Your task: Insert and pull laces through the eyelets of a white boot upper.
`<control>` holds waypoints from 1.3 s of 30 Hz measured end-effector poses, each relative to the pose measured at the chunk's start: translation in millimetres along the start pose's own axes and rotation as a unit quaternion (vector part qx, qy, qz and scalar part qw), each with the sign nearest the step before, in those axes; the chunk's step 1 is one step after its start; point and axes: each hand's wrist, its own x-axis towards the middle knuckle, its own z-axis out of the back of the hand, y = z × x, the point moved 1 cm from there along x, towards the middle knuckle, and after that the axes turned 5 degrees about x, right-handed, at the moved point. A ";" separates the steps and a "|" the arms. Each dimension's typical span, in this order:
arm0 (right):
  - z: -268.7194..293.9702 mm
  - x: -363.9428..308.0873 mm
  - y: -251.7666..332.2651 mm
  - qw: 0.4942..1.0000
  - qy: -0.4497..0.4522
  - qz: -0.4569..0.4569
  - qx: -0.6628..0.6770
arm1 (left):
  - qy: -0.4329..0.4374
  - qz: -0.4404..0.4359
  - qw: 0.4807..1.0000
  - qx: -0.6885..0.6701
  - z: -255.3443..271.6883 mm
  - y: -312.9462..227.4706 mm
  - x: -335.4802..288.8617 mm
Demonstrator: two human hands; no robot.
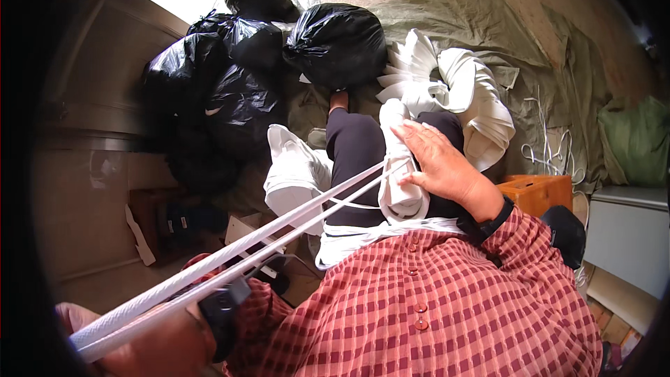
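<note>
A white lace-up shoe upper (403, 199) lies lengthwise on my lap, between my dark-trousered thighs. My right hand (447, 164) holds it from the right side, with the fingers over its far part and the thumb near the lacing. Two lengths of white shoelace (244, 251) run taut from the upper toward the lower left. There my left hand (157, 342) is closed on them, well away from the upper; its fingertips are partly lost in the dark rim. A bunch of loose white laces (359, 243) rests across my lap.
Nested white shoe uppers (481, 98) curve in a stack beyond my right knee; more white uppers (296, 167) sit beside my left leg. Full black plastic bags (335, 45) are heaped ahead. An orange-brown wooden box (537, 192) and a grey box (628, 230) stand at right, near tangled white cords (548, 150).
</note>
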 end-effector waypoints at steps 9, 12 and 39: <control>-27.7 -6.9 36.5 0.990 -0.048 0.122 0.047 | 0.023 -0.032 0.967 0.250 -29.9 24.1 -21.6; -27.4 -18.0 38.8 0.989 -0.037 0.141 0.021 | 0.162 0.313 0.927 -0.127 -94.9 66.5 -113.7; 40.3 -19.5 52.2 0.951 0.038 0.045 0.304 | 0.527 0.082 0.846 -0.002 -126.3 75.1 -224.6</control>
